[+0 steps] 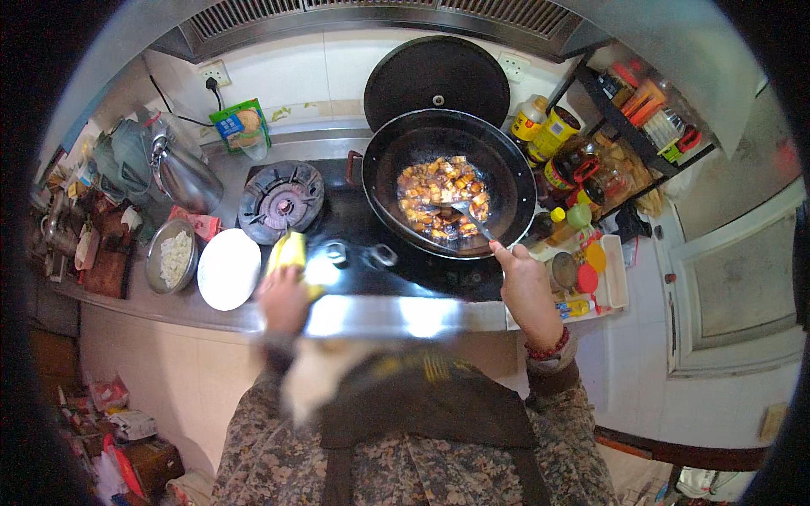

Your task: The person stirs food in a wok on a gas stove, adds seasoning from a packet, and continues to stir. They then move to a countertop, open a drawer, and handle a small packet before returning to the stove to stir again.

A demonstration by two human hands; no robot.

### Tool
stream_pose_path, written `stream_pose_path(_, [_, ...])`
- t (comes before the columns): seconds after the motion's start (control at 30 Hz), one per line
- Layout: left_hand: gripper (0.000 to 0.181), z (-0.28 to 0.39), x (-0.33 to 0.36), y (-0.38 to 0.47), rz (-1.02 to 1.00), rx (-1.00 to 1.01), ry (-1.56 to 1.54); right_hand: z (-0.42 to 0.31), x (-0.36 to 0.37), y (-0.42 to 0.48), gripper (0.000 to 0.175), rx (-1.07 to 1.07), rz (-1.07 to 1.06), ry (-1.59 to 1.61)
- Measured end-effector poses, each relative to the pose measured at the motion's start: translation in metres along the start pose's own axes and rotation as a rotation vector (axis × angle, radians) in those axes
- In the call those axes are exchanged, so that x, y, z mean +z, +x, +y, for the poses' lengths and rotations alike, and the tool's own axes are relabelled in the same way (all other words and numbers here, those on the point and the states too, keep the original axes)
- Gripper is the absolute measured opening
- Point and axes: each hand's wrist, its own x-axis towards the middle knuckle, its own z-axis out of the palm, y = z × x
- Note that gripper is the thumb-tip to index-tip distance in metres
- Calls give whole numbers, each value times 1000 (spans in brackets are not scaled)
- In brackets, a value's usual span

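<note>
My right hand [526, 288] grips the handle of a metal spatula [479, 226], whose blade rests among browned, glossy food pieces [436, 190] in a large black wok [512, 171]. The wok stands on the right side of the black gas stove [342, 209]. My left hand [283, 300], blurred, presses a yellow cloth [288, 253] at the stove's front left edge. Just left of that hand is a white plate [229, 269]. Beyond the cloth sits the bare left burner [281, 201].
A steel bowl of pale chopped food [155, 262] stands by the plate. Further left are a steel pot [183, 174] and a cutting board [107, 265]. A large black lid [436, 76] leans on the wall behind the wok. Sauce bottles [557, 136] and jars [587, 278] crowd the right.
</note>
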Motion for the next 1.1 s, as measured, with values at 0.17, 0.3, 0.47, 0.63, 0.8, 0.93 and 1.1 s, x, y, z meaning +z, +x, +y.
stream_pose_path(0.17, [26,4,-6,1,4,6,-9,9,-1,-1,44,5,71,9])
stream_pose_path(0.3, [26,8,-10,0,1,23,14,10,0,5,45,30,85,7])
stream_pose_path(0.47, [26,8,-10,0,43,27,-6,10,-2,-3,47,15,92,-7])
stream_pose_path(0.63, [31,15,-25,7,-33,-37,-77,18,-4,-24,45,128,24,-90])
stream_pose_path(0.8, [40,46,-57,9,-50,-84,-52,15,1,-33,47,62,76,-4])
stream_pose_path(0.93, [46,48,-73,28,-108,-109,-163,4,-1,-41,59,39,178,-55])
stream_pose_path(1.1, [55,23,-75,52,-625,-112,-511,-24,4,-50,55,6,234,99])
